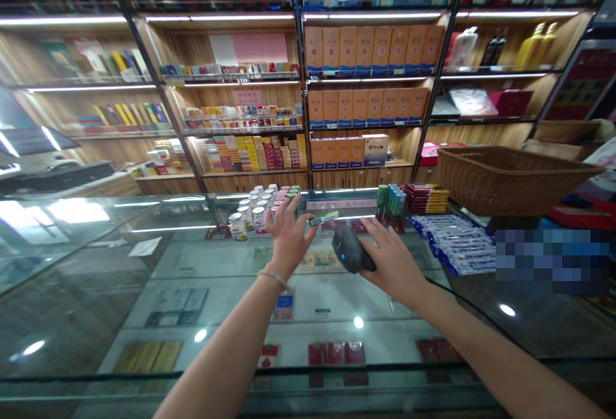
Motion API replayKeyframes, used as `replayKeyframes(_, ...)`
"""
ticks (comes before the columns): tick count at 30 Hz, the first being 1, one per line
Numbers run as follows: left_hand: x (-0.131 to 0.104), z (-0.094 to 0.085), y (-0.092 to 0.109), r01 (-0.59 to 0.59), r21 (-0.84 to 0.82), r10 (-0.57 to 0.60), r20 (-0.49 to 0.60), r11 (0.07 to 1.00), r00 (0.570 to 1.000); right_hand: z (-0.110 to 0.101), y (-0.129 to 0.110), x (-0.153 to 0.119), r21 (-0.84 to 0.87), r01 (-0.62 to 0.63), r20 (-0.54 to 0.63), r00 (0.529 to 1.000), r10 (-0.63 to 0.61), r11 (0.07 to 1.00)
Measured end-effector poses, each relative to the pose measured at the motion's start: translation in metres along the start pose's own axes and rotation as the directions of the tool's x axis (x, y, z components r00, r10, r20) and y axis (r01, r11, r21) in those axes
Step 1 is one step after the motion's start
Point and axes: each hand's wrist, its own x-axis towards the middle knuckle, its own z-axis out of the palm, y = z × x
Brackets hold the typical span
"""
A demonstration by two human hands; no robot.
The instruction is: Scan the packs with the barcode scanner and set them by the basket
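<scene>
Over the glass counter, my left hand [289, 233] grips a small green-and-white packet [323, 219] at one end, by the thumb. Its other fingers are spread, and the exact kind of packet is too small to read. Just to the right, my right hand [391, 260] is closed around the handle of a black barcode scanner [350, 249]. A blue light glows on the scanner, whose head is close below the packet. Behind my left hand stand rows of small white-lidded containers [239, 225], some with pink or green labels.
Green and blue tubes [392, 198], stacked red-and-yellow packs [426, 198] and blue-and-white packets [455, 244] lie on the counter's right. A wicker basket [510, 181] stands behind them. The glass counter top [231, 316] covers displayed boxes. Lit shelves of boxes [368, 108] fill the wall.
</scene>
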Motion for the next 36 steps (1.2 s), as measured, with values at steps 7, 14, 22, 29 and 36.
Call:
replayKeyframes(7,0.000,-0.001,-0.001,-0.006,-0.007,0.006,0.015,1.000,1.000,0.017,-0.004,-0.004,-0.046,0.009,0.088,0.996,-0.005,0.999)
replayKeyframes(14,0.000,-0.001,-0.001,0.002,-0.014,-0.001,0.035,1.000,0.999,0.017,-0.006,-0.004,-0.014,-0.023,0.155,0.988,0.025,1.000)
replayKeyframes(22,0.001,-0.003,0.001,0.011,-0.034,-0.009,0.044,0.999,0.999,0.011,-0.009,-0.007,0.037,-0.011,0.233,0.973,0.002,0.999)
replayKeyframes(29,0.001,-0.004,0.002,0.021,-0.040,-0.020,0.044,0.999,0.999,0.005,-0.013,-0.005,0.078,-0.050,0.343,0.939,0.020,0.996)
replayKeyframes(36,0.002,-0.003,0.004,-0.003,-0.019,0.003,0.021,1.000,1.000,-0.009,0.004,0.009,0.266,-0.146,0.505,0.863,-0.009,0.953)
